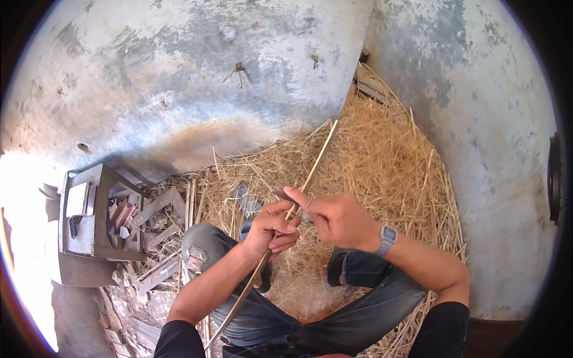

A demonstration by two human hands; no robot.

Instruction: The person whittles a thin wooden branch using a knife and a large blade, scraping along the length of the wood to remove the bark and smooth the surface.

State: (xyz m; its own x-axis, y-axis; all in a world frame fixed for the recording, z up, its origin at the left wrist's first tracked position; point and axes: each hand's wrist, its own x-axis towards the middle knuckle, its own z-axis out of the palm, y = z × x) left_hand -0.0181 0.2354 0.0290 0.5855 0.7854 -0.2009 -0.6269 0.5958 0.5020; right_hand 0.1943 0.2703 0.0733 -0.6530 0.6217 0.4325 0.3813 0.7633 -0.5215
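A long, thin bamboo strip (319, 154) runs slantwise across my lap, its pale end up and away from me and its darker end down by my left thigh. My left hand (276, 231) is closed round the strip near its middle. Just to the right, my right hand (340, 219) grips a small knife, whose dark blade (283, 196) lies across the strip right above the left fingers. The right index finger stretches along the blade's back. Most of the knife's handle is hidden in that hand.
Straw-like shavings (382, 161) cover the floor in front and to the right. A small wooden stand (98, 250) with things on it stands at left, beside scrap wood pieces (156, 280). Weathered walls (197, 65) close in ahead and at right. My bent knees lie below the hands.
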